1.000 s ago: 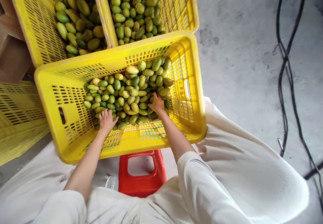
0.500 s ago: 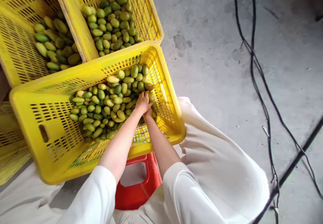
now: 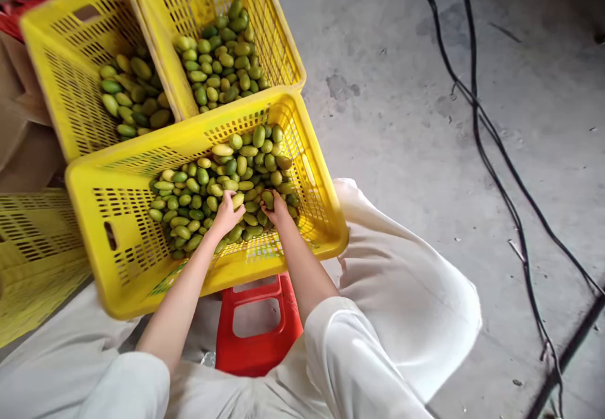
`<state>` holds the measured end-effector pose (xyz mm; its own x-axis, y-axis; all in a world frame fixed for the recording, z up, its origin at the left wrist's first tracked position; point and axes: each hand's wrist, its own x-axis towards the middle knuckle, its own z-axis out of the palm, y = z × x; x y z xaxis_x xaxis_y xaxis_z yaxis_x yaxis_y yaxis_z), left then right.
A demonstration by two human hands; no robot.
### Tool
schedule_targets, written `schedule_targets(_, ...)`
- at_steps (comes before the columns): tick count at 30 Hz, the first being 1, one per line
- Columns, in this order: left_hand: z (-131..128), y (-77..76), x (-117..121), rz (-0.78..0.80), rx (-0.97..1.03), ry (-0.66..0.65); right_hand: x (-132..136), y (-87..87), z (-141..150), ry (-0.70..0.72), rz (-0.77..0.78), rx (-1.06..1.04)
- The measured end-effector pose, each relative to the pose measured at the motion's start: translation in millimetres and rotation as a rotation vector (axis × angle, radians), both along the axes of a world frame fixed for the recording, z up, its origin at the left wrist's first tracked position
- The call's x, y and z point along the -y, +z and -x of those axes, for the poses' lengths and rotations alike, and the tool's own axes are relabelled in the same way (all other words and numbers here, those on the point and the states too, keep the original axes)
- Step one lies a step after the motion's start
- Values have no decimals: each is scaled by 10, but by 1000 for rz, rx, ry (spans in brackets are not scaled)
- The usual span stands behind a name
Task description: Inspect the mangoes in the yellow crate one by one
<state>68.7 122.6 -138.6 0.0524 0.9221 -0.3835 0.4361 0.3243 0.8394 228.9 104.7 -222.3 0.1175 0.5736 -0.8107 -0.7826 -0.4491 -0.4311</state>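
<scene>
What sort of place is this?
Probably a packing shed or storeroom: there are slotted yellow plastic crates of oval green-yellow fruit, a bare grey concrete floor and long black cables lying on it.

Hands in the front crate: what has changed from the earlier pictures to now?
The left hand has moved left, away from the right hand. The left now holds a yellowish fruit, the right a green fruit. The front crate still holds the pile.
</scene>
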Motion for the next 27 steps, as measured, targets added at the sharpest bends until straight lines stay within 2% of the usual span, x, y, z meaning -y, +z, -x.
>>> schedule_targets(4, 576, 347, 380, 131, 319, 448, -22, 463, 204, -23, -69, -145)
schedule_targets(8, 921, 699, 764, 75, 629, 662, 84, 993, 410, -129, -250, -396)
schedule_targets(10, 1015, 824, 957, 38, 763, 727, 194, 1202, 466, -140, -287, -409)
schedule_targets(12, 1052, 882, 1136, -16, 824, 812, 336, 1357, 489, -163, -279, -382)
schedule_targets(15, 1008, 867, 1331, -67, 870, 968, 590, 1509, 490, -188, -247, -346)
schedule_targets(19, 868, 831, 1429, 14, 1103, 1076, 904, 1626, 503, -159, -205, -356)
schedule_targets(23, 809, 871, 1438, 118, 1339, 1081, 1032, 1676, 515, -45, -144, -386)
schedule_targets(27, 830, 899, 1443, 158, 1363, 990, 1042, 1679, 491, 90, -247, -448)
